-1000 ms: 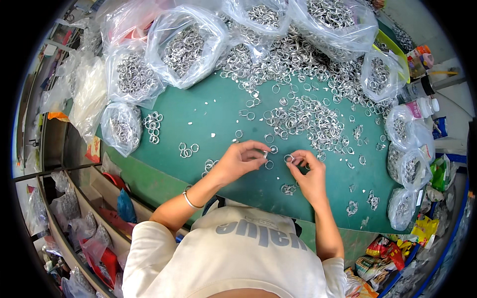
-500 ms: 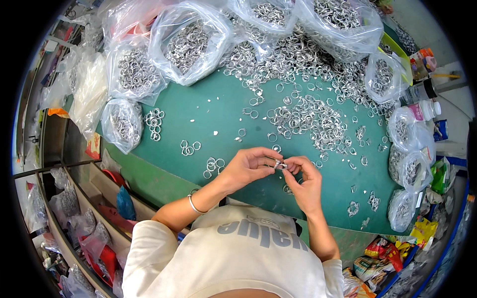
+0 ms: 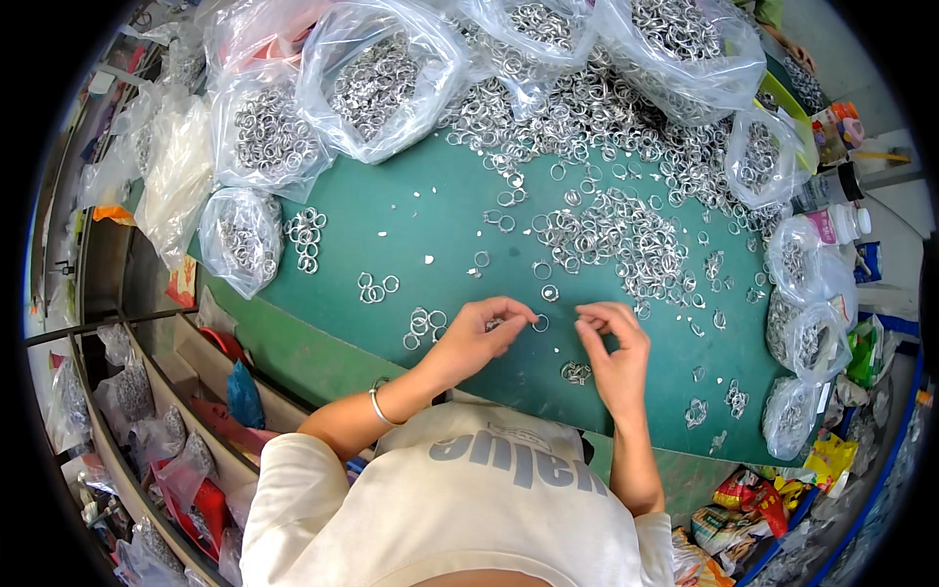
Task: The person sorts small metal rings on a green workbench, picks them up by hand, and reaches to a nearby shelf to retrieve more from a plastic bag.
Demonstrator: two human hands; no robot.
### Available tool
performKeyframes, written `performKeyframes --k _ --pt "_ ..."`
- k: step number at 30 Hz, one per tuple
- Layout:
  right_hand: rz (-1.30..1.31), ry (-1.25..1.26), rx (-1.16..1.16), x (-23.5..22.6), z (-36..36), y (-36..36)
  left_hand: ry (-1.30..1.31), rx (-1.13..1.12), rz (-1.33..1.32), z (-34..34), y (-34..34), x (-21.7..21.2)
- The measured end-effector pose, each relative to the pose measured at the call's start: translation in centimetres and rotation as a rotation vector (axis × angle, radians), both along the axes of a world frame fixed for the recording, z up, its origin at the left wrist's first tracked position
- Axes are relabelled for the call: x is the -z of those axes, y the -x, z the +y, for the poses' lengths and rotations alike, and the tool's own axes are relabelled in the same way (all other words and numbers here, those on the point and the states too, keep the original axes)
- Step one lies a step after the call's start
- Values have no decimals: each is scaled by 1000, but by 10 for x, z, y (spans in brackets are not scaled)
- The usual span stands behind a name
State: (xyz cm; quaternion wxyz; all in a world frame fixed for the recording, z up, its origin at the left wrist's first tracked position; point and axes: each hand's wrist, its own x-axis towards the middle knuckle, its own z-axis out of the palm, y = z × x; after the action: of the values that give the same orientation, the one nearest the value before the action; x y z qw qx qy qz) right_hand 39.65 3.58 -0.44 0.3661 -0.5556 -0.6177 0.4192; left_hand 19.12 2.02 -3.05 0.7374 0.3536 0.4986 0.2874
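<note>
Over the near part of the green table, my left hand [image 3: 479, 338] is closed, with a silver ring [image 3: 541, 323] at its thumb and fingertips. More shiny metal shows inside its curled fingers, too small to make out fully. My right hand [image 3: 616, 354] is a little to the right, thumb apart from the fingers, with nothing seen between them. Below the gap between the hands lies a small cluster of rings [image 3: 575, 373]. A single ring [image 3: 550, 293] lies just beyond my fingertips. Farther off spreads a loose pile of silver rings [image 3: 621, 240].
Open plastic bags [image 3: 381, 93] full of rings line the far edge, beside a large heap [image 3: 587, 98]. Smaller bags [image 3: 790, 416] stand along the right edge. Little ring groups [image 3: 424, 326] lie at left on the green tabletop [image 3: 391, 215]. Compartments with bags [image 3: 127, 391] are at lower left.
My hands have moved apart: the right one drew away to the right and opened, while the left keeps a ring at its fingertips. The ring cluster below them is now in full view.
</note>
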Motion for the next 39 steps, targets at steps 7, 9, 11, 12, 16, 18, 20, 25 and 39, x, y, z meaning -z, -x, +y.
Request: performKeyframes --k 7,9,11,12,16,18,20,25,39 --pt "-410 -329 -166 15 15 14 -828 128 851 -3 -32 -1" --pt "-468 -319 -181 20 16 10 -809 137 874 -2 -35 4" --pt "-463 -311 -170 23 15 4 -653 134 680 0 -26 -1" --pt "-449 -311 -174 23 15 3 -576 132 581 3 -21 -4" --pt "-473 -314 -203 23 19 15 153 -9 -353 9 -6 -1" --pt "-520 -329 -192 26 22 20 197 -63 -490 10 -6 -7" --pt "-486 -296 -171 28 21 15 196 -124 -501 9 -7 -9" --pt "-200 -149 -88 17 8 9 212 -135 -389 8 -9 -1" --pt "141 -16 194 6 -14 -21 -13 -39 -219 13 -35 -7"
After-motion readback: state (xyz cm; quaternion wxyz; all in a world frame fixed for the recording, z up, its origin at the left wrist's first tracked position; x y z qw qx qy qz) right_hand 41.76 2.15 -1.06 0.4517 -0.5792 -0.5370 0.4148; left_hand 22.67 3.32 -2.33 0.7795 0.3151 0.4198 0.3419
